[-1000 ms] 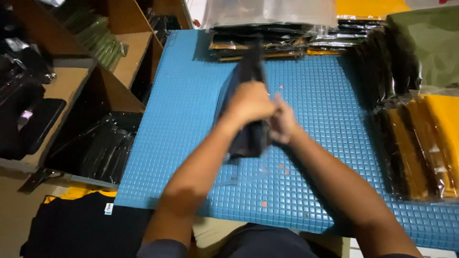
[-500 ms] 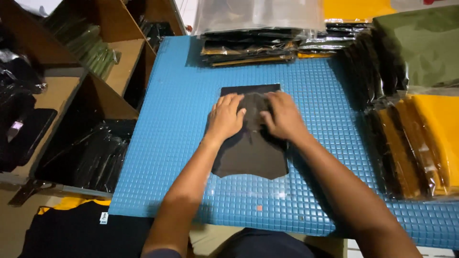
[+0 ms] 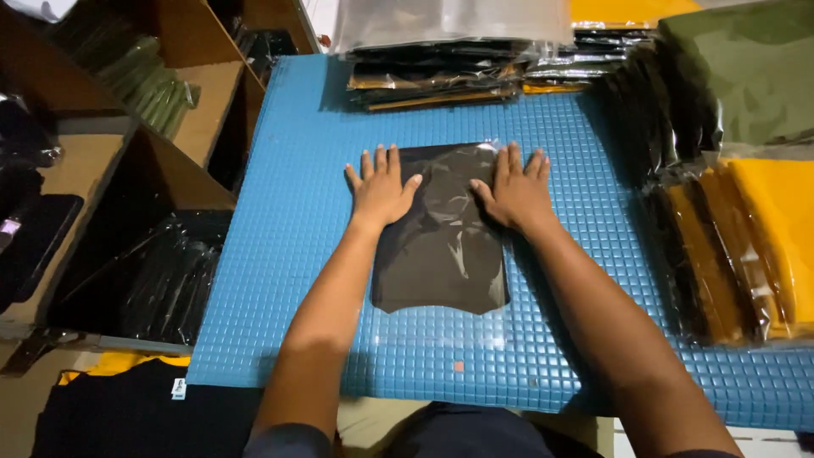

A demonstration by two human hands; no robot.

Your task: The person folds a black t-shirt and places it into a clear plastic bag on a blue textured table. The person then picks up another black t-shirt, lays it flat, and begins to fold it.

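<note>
A dark folded garment in a clear plastic bag [image 3: 443, 237] lies flat in the middle of the blue padded mat [image 3: 288, 254]. My left hand [image 3: 380, 188] rests palm down on the bag's upper left corner, fingers spread. On the upper right corner my right hand [image 3: 515, 188] presses flat in the same way. Neither hand grips anything. The bag's clear open end extends past the garment toward me.
Stacks of bagged dark garments [image 3: 441, 76] lie at the mat's far edge. Bagged dark, yellow [image 3: 776, 229] and olive [image 3: 755, 76] garments pile up on the right. Wooden shelves [image 3: 161, 127] with more bagged clothes stand on the left. Black cloth [image 3: 127, 416] lies below the mat's near left corner.
The dark garment was bunched up between both hands a second ago; now it lies flat and my hands have slid apart to its top corners, palms down.
</note>
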